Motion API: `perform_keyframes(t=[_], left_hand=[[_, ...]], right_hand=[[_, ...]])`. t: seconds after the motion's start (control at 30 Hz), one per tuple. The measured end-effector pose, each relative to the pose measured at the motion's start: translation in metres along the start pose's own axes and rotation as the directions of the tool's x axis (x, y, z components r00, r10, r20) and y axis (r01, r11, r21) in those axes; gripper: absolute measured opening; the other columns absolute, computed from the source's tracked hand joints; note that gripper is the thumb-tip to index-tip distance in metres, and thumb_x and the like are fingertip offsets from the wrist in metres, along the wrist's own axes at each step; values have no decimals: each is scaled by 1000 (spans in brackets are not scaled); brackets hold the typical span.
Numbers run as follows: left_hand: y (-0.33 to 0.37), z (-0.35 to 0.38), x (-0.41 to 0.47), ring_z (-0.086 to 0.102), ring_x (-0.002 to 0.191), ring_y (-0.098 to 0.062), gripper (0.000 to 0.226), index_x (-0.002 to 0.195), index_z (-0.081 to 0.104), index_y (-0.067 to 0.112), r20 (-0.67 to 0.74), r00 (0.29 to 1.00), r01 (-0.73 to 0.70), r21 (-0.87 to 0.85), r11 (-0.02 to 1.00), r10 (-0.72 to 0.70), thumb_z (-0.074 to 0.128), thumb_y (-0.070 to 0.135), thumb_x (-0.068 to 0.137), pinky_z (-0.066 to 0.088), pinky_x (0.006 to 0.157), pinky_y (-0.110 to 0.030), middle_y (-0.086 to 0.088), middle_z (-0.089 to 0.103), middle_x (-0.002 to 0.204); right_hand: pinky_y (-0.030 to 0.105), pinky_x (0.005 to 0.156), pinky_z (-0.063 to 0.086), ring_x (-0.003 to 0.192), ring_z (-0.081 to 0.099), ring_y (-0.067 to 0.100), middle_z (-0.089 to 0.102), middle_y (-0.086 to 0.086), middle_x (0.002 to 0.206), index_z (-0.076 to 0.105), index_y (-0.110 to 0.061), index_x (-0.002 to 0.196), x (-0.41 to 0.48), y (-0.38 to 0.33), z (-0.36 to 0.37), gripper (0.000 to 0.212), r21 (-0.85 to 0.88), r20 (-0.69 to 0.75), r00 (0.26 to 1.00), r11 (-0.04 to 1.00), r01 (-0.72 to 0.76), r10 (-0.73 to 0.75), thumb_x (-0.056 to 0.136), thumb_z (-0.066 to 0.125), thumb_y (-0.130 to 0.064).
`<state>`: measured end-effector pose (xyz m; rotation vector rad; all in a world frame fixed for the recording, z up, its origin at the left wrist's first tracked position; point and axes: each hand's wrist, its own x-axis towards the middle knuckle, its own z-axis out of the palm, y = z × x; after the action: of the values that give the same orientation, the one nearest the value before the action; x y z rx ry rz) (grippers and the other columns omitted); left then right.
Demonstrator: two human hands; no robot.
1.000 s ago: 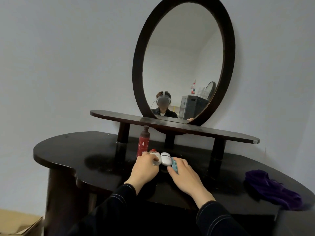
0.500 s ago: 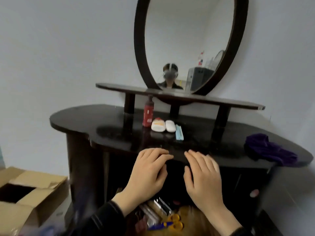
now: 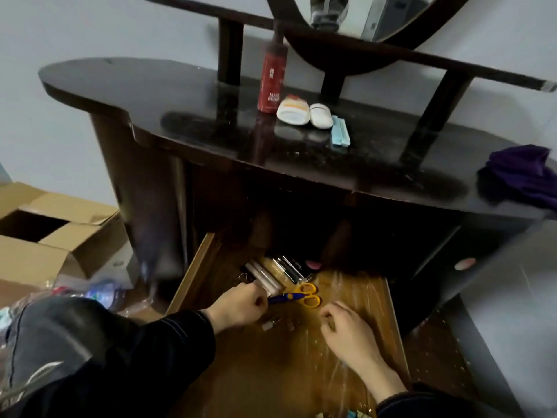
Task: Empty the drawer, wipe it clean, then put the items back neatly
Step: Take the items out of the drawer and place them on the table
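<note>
One scissors pinched by left hand; right hand loosely curled over one drawer.

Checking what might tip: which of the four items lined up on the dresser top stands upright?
The red bottle, leftmost in the row; the white tube, white oval case and blue packet beside it all lie flat.

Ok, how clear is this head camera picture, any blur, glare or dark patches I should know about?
Head view: motion blur smears the red bottle and the mirror frame; the recess beneath the tabletop is too dark to read; streaky glare runs across the drawer floor; the wide-angle lens bows the tabletop's edge; the scissors look fairly sharp.
</note>
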<state>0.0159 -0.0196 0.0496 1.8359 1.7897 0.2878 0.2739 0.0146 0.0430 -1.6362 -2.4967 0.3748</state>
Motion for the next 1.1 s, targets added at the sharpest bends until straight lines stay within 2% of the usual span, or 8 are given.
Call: perform_keyframes(t=[0.17, 0.4, 0.53, 0.67, 0.8, 0.87, 1.0, 1.1], left_hand=[[-5, 2, 0, 66, 76, -20, 20, 92, 71, 12, -30, 999, 15, -54, 998, -17, 52, 19, 94, 54, 67, -37, -2, 69, 89], [-7, -1, -3, 68, 84, -21, 22, 103, 69, 13, 44, 999, -27, -2, 1000, 27, 50, 21, 98, 56, 81, -40, -6, 71, 96], [-6, -1, -3, 67, 82, -17, 21, 105, 69, 15, 82, 996, -39, 0, 999, 39, 51, 21, 98, 55, 74, -29, -4, 71, 95], [-4, 1, -4, 57, 70, -3, 21, 104, 69, 13, 109, 992, -63, -6, 998, 63, 50, 22, 99, 36, 58, -9, 1, 66, 89], [-3, 6, -6, 60, 96, -16, 23, 103, 69, 11, 143, 985, -94, -10, 996, 94, 49, 22, 100, 31, 63, -4, -6, 67, 103], [-4, 8, -5, 60, 95, -16, 23, 103, 69, 11, 140, 985, -101, -19, 995, 103, 50, 21, 100, 31, 64, -2, -6, 67, 104], [0, 7, -2, 59, 75, -15, 24, 104, 69, 9, 157, 987, -30, -116, 993, 48, 51, 25, 101, 45, 62, -19, -12, 70, 100], [10, 5, -3, 64, 75, -20, 27, 112, 64, 10, 128, 992, 59, -398, 916, -8, 51, 32, 103, 54, 66, -32, -17, 67, 104]], right_hand=[[12, 63, 42, 84, 58, 0, 51, -13, 130, 54, -29, 135, 28, 2, 17, 34, 62, 77, 997, 998, -17, 12, 101, 54, -28], [12, 76, 48, 123, 54, 6, 19, -21, 161, 26, -37, 156, 56, -16, 45, 62, 73, 113, 985, 990, 120, -127, 103, 49, -17], [25, 102, 48, 137, 41, 11, 32, -19, 154, 36, -36, 152, 58, -13, 54, 57, 6, 114, 976, 983, 184, -183, 102, 51, -15], [29, 98, 51, 129, 46, 17, 46, -8, 140, 50, -31, 141, 59, -9, 57, 47, -76, 98, 987, 988, 137, -130, 96, 65, -28], [25, 89, 49, 122, 44, 14, 51, -10, 126, 61, -28, 125, 61, -7, 53, 35, -120, 62, 992, 986, 116, -109, 91, 69, -36], [26, 89, 46, 117, 44, 13, 51, -13, 119, 63, -30, 117, 61, -7, 48, 30, -115, 69, 991, 986, 122, -115, 88, 70, -36], [17, 66, 43, 92, 58, 4, 59, -17, 97, 61, -33, 103, 56, -16, 30, 22, 161, 55, 998, 987, 18, -27, 85, 71, -40], [16, 60, 49, 77, 67, 4, 66, -9, 88, 61, -30, 98, 48, -30, 21, 18, 532, 85, 996, 845, -57, 13, 87, 75, -30]])
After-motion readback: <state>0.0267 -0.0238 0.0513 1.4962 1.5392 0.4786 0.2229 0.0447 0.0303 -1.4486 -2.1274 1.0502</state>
